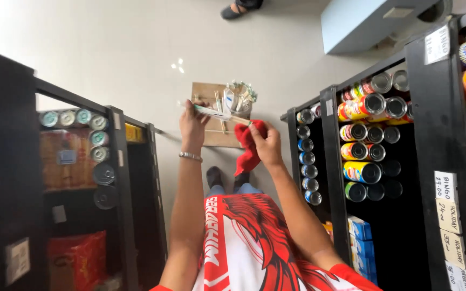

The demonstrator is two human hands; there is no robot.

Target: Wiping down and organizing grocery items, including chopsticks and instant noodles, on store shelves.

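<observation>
I stand in a shop aisle and look down past my red and white shirt. My left hand (192, 125), with a bracelet at the wrist, grips one end of a long thin flat packet (214, 112). My right hand (266, 142) holds a red cloth (248, 148) against the packet's other end; the cloth hangs down from my fingers. Under both hands a brown cardboard box (210, 134) sits on the floor with thin sticks and several small wrapped packets (239, 97) in it.
A black shelf unit (333, 161) on the right holds rows of cans lying on their sides, blue boxes lower down and paper price tags. Another black shelf (117, 161) on the left holds cans and red packages. Another person's foot (233, 9) shows at the top.
</observation>
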